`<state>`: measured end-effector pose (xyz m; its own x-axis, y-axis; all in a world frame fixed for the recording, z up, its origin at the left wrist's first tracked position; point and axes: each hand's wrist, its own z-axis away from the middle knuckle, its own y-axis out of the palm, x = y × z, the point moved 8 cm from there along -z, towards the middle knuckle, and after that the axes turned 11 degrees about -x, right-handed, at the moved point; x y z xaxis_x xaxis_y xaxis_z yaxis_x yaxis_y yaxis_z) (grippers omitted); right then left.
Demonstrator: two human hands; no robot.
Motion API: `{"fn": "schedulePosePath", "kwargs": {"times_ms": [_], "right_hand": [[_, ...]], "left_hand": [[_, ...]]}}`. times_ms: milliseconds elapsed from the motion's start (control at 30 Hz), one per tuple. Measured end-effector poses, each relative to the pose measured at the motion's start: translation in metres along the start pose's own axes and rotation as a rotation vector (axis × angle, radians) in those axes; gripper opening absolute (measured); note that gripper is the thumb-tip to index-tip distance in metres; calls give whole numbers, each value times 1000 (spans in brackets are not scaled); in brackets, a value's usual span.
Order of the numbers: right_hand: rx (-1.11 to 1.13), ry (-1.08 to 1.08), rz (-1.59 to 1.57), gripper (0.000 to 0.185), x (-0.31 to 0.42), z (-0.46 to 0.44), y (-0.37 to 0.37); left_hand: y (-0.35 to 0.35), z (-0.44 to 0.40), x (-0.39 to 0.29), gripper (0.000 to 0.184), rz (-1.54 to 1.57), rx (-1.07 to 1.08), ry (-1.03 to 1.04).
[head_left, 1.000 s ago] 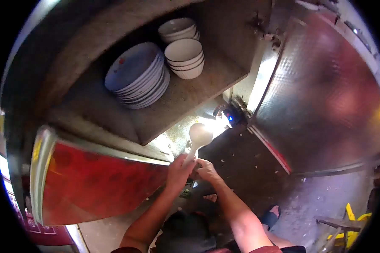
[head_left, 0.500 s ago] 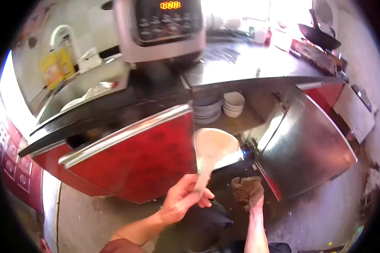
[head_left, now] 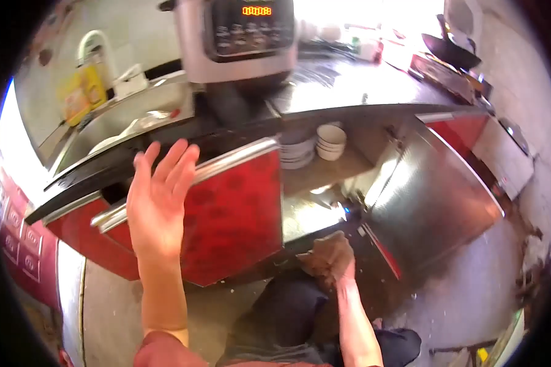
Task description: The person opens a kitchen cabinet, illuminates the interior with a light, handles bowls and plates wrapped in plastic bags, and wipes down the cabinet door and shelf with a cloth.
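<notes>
In a kitchen with a shiny metal-topped table (head_left: 361, 85), a red-fronted cabinet door (head_left: 232, 214) and a silvery metal-backed door (head_left: 434, 196) stand open below, with stacked white bowls (head_left: 330, 144) on the shelf between them. The right hand (head_left: 347, 270) has its grip closed around a crumpled brown cloth (head_left: 326, 254), held low in front of the cabinet opening. The left hand (head_left: 158, 211) is raised before the red door, grip spread wide, holding nothing; whether it touches the door is unclear. Good handling probably means bunching the cloth's loose folds firmly, clear of the door edges.
</notes>
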<state>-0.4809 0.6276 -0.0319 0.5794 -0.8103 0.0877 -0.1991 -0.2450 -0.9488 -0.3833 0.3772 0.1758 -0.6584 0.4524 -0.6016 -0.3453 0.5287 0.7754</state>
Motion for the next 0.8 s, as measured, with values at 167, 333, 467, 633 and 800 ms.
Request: {"fn": "schedulePosePath", "kwargs": {"times_ms": [167, 333, 467, 633, 800], "right_hand": [[-108, 777, -2637, 28, -56, 44, 117], [-222, 1118, -2462, 34, -92, 61, 150], [-370, 855, -2355, 33, -117, 34, 172], [-247, 868, -1907, 45, -142, -24, 224], [-299, 726, -1368, 60, -150, -38, 257]], "left_hand": [[-6, 93, 105, 38, -399, 643, -263], [-82, 105, 318, 39, -863, 805, -715], [-98, 107, 410, 49, -975, 834, -679], [-116, 42, 469, 30, -1080, 491, -173], [-125, -27, 501, 26, -764, 5, -25]]}}
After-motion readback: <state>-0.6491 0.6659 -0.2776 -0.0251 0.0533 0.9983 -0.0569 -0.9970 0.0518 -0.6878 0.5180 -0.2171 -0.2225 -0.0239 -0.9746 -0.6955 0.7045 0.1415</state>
